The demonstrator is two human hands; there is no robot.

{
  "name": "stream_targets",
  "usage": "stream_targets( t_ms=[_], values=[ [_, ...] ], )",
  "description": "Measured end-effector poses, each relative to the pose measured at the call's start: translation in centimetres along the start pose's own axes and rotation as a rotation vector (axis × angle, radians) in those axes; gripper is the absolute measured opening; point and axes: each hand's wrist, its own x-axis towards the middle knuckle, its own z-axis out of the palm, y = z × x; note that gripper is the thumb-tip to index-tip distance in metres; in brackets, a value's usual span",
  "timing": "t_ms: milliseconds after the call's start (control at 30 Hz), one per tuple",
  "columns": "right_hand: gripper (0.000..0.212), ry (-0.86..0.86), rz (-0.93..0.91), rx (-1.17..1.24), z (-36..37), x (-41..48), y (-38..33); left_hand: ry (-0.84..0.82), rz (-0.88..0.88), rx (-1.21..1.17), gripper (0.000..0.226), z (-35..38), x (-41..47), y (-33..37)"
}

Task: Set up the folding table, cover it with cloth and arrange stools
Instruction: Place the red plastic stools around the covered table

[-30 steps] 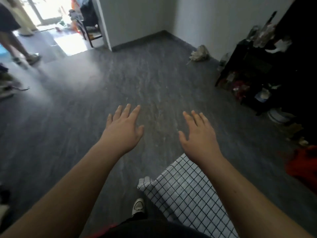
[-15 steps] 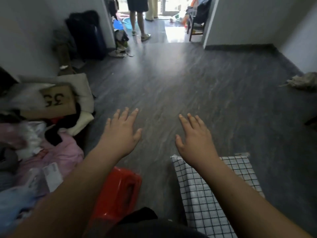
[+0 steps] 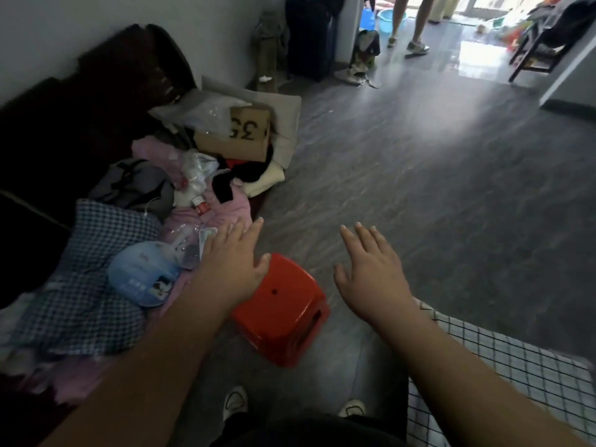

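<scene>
The stool is glossy red plastic with a rounded square seat, a small centre hole and a slot in one side. It stands on the grey floor just beside the clothes heap along the floor's left edge. The left hand lies flat-fingered over its far corner, contact unclear; the right hand is spread and holds nothing.

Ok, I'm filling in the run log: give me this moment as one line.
stage: red stool not yet picked up | left hand: open, over stool | right hand: open, holds nothing | checked cloth: lower right
</scene>
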Motion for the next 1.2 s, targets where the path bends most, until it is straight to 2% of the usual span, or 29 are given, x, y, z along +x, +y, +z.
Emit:
stream_targets(
  t_ms=[133, 233, 467, 700, 867, 933, 1033, 1100, 1200],
  values=[
    [0.070, -0.035, 0.026, -0.010, 4.2, 1.6, -6.0, -0.033, -0.001, -0.005, 0.075, 1.6, -1.0, -8.0],
    [0.070, -0.066, 0.134, 0.032, 7.7, 2.1, -9.8, -0.117, 0.055, 0.013, 0.080, 3.3, -0.3, -12.9],
    [0.069, -0.132, 0.325, 0.074, 16.2, 3.3, -13.6, -0.252, 0.051, -0.092, 0.071, 9.1, 3.4, -18.7],
    [0.069, -0.240, 0.474, 0.084, 29.4, 5.6, -8.3, -0.375, 0.075, -0.053, 0.071, 23.0, 8.7, -20.1],
    [0.065, -0.212, 0.573, 0.176, 40.2, 8.3, -2.2, -0.425, 0.046, -0.121, 0.075, 35.6, 14.7, -20.0],
    [0.066, -0.156, 0.672, 0.277, 43.9, 9.0, 0.3, -0.420, -0.015, -0.170, 0.079, 40.1, 16.8, -20.2],
    [0.066, -0.035, 0.853, 0.554, 48.3, 9.6, 2.5, -0.415, -0.117, -0.268, 0.088, 44.9, 19.4, -20.5],
    [0.080, 0.010, 0.994, 0.717, 50.3, 9.7, 2.9, -0.436, -0.162, -0.330, 0.094, 46.8, 20.4, -20.7],
    [0.088, 0.001, 1.059, 0.814, 52.2, 9.7, 2.7, -0.483, -0.218, -0.447, 0.101, 48.3, 20.4, -20.6]
  ],
)
